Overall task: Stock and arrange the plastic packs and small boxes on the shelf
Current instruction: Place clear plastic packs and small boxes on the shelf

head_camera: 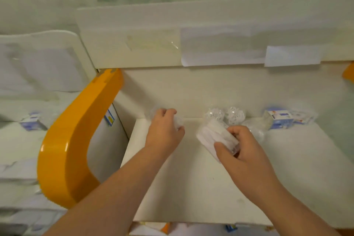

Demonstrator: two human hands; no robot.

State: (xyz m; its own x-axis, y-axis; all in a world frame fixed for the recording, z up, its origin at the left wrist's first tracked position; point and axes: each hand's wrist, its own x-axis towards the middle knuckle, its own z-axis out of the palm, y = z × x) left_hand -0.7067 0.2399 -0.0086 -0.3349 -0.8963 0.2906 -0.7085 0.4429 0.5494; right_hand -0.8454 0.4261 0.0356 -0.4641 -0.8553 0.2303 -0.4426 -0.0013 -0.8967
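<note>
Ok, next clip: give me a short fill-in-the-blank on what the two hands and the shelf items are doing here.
1. The right hand grips a clear plastic pack of white contents above the white ____.
2. The left hand closes on a smaller clear plastic pack near the shelf's ____ wall.
3. The small blue-and-white box stands to the ____ of the two round lacy white packs.
4. The curved side bracket at the left is ____ in colour.

Missing words: shelf; back; right; orange

The shelf (191,188) lies bare in front; plastic packs (234,116) and small boxes (280,119) crowd its back edge.
</note>
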